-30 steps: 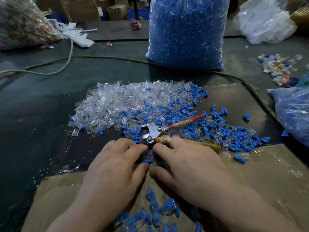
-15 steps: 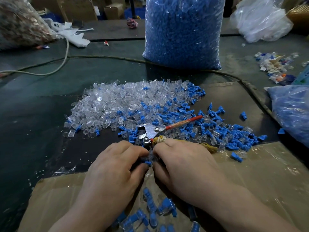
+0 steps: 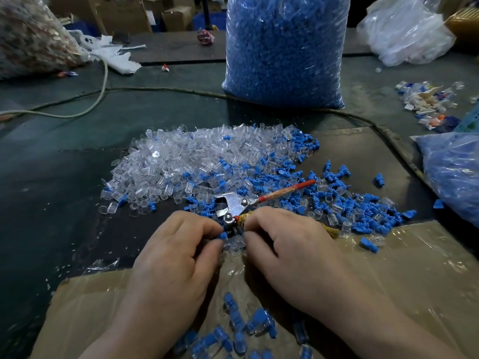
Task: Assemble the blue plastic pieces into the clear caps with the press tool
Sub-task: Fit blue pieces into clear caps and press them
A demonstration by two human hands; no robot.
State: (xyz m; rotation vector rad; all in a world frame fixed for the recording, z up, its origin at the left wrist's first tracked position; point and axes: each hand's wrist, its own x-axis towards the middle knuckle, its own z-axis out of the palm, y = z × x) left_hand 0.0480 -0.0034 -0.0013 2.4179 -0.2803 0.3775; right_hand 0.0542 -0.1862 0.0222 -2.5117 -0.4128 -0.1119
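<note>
The left hand [image 3: 171, 257] is seen with its fingers curled; a small blue plastic piece [image 3: 222, 235] is pinched between its thumb and forefinger, just at the fingertips. Directly right of this piece, between the two hands, a clear cap [image 3: 236, 245] is found, touching the fingertips of the right hand [image 3: 293, 257]; the right fingers are bent around it, but whether the cap is really gripped cannot be told. Just beyond the fingertips of both hands the press tool [image 3: 238, 206] is laid on the table [image 3: 51, 177], its metal head near the left fingers and its red handle [image 3: 285, 190] pointing away to the right. Farther beyond the fingers a heap of clear caps [image 3: 186, 159] is spread, mixed on its right side with loose blue pieces [image 3: 363, 213]. Below the wrists, assembled pieces [image 3: 246, 327] are lying on a cardboard sheet [image 3: 414, 268].
</note>
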